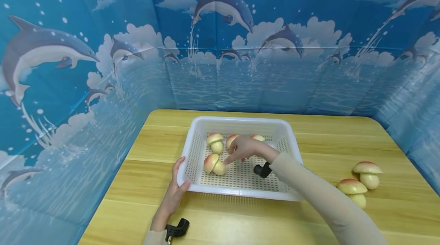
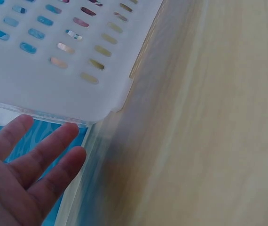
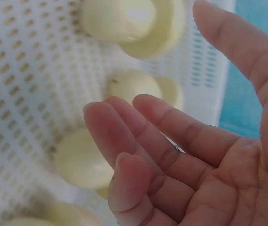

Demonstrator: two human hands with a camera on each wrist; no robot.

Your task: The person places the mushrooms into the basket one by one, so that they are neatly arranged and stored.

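Her right hand point(image 1: 242, 149) hangs loose-fingered inside the white basket point(image 1: 192, 149), fingertips just above a toy mushroom point(image 1: 214, 163); the left hand point(image 1: 176, 187), fingers straight, steadies the basket's near-left corner.

Wood table point(image 1: 343, 134) w/ white basket point(image 1: 237, 123), 2 toy mushrooms point(image 1: 361, 184) at right.

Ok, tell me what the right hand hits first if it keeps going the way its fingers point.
Most likely the toy mushroom lying at the front left of the white basket. The right hand reaches down-left, its fingertips almost at that mushroom's stem. Depth is hard to judge; they may already touch.
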